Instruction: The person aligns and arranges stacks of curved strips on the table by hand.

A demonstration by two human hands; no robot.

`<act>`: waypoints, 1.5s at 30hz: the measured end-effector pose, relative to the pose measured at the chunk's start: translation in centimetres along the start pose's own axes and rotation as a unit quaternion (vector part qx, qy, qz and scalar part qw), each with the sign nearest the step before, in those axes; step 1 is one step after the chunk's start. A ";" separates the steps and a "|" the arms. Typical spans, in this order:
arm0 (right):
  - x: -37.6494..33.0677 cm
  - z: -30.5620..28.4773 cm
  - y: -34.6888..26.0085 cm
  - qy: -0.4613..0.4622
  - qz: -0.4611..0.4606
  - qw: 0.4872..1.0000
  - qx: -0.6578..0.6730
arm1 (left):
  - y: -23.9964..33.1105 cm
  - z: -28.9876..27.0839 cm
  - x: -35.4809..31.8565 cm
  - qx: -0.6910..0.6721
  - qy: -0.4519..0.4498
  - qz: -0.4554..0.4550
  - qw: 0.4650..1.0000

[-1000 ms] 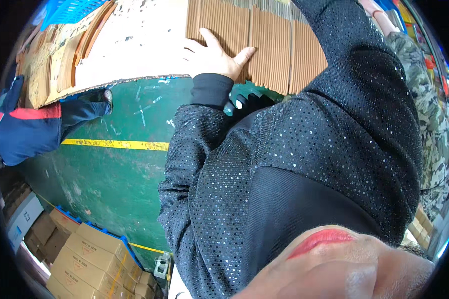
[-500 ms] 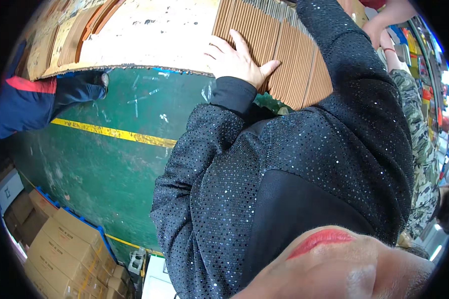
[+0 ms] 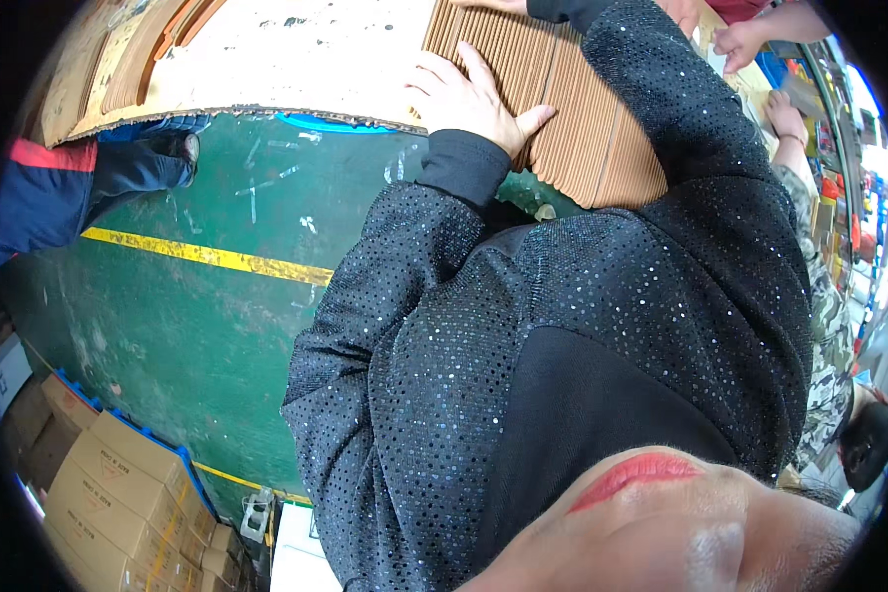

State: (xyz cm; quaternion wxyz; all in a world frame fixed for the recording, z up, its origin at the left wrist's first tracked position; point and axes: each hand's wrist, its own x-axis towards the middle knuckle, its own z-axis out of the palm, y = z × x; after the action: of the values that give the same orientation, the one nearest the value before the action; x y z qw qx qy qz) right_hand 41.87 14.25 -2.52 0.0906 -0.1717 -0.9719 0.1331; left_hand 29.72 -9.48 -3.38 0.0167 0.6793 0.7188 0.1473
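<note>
A long row of thin brown corrugated cardboard pieces (image 3: 602, 138) stands packed side by side on the pale, stained worktable (image 3: 316, 59). My left hand (image 3: 474, 104) lies across the row's left end, fingers and thumb spread, its palm against the pieces. From the top right my right arm reaches over the row. Only a strip of my right hand (image 3: 498, 5) shows at the top edge, over the far end of the pieces; its fingers are mostly cut off.
More brown cardboard pieces (image 3: 133, 64) lie at the table's left. A person in blue and red (image 3: 49, 197) stands there. Other people's hands (image 3: 740, 44) work at the upper right, by crowded shelves. Stacked cartons (image 3: 128, 483) fill the lower left of the green floor (image 3: 207, 345).
My right hand has come partly into view at the top edge, over the row's far end. My left hand stays on the pieces. At the right, other people's hands have shifted.
</note>
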 end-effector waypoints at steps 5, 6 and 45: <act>-2.1 4.9 1.0 0.088 -0.050 0.950 -0.296 | 0.8 -0.1 0.1 0.028 -0.017 -0.003 0.999; -1.6 3.6 -1.0 -0.004 0.118 0.987 -0.110 | 0.8 0.0 0.1 0.025 -0.016 -0.002 1.000; -6.0 1.1 -9.9 0.022 0.070 0.982 -0.174 | -11.3 -2.0 7.3 -0.482 -0.266 0.325 0.769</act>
State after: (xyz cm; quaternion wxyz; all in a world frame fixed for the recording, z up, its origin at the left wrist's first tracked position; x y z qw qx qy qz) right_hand 44.11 2.87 -1.50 0.0708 -0.2553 -0.9636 -0.0358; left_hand 17.77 -3.11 -2.87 0.4834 0.7873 0.2564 0.2842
